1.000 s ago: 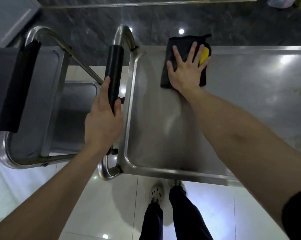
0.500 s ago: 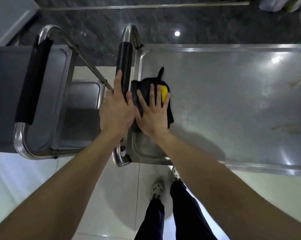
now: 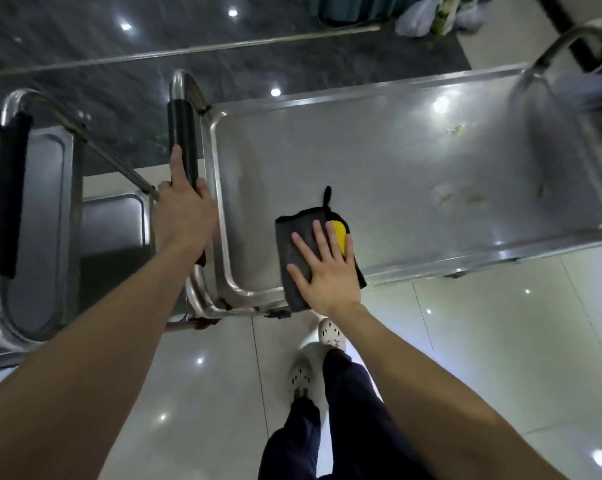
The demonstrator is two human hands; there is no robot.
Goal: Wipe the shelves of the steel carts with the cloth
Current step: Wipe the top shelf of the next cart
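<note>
Right hand [image 3: 327, 271] spread flat, pressing cloth [image 3: 294, 247] onto shelf [image 3: 396, 161] near front rim for wiping contact. Left hand [image 3: 183, 216] curled round handle [image 3: 182, 140], probably steadying cart. Stains [image 3: 462, 195] well apart, unwiped.

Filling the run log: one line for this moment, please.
stage: wiping top shelf | right hand: flat on cloth at near edge | left hand: gripping cart handle | stains: unwiped, right

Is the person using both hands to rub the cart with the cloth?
No, only the right hand lies flat on the cloth, while the left hand grips the cart's black handle.
</note>
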